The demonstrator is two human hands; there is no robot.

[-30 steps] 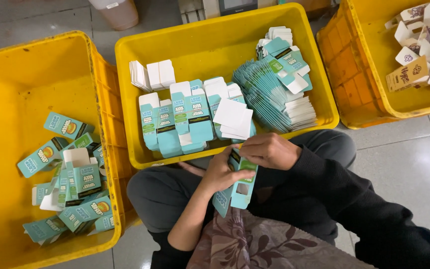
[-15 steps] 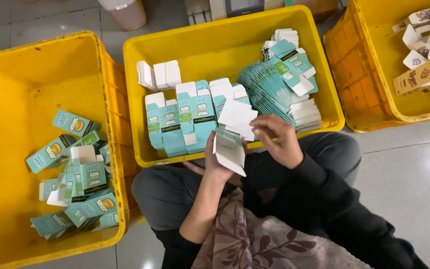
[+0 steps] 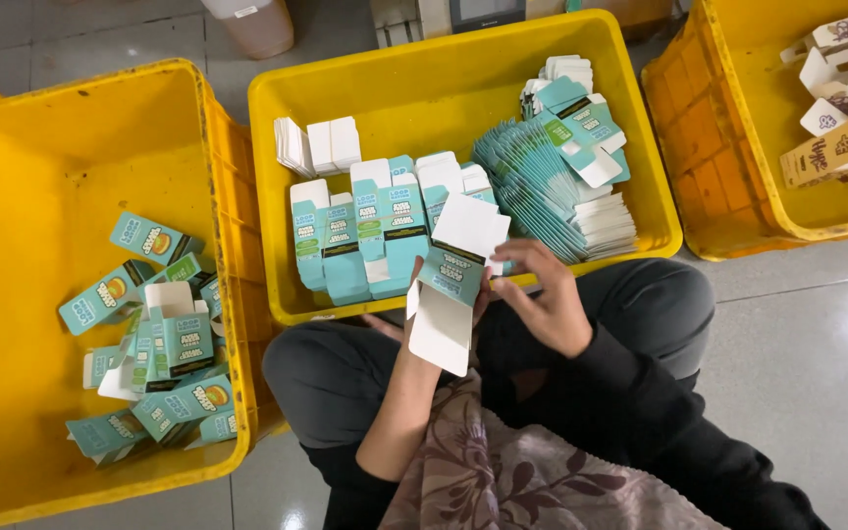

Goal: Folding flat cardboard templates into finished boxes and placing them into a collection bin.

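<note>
While the left hand (image 3: 422, 319) grips one teal carton (image 3: 449, 287) above the lap, right hand (image 3: 545, 297) pinches its flap. Three yellow crates in view: left crate (image 3: 71, 128) holds roughly ten folded cartons (image 3: 164, 344); middle crate (image 3: 424, 79) flat stacks.

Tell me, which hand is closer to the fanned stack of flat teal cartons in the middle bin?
Right. The right hand is just below the fanned stack; the left hand, holding the open carton, sits farther left.

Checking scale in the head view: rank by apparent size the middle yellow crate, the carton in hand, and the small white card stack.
1. Middle yellow crate
2. Carton, nearer the camera, so flattered
3. White card stack
</note>
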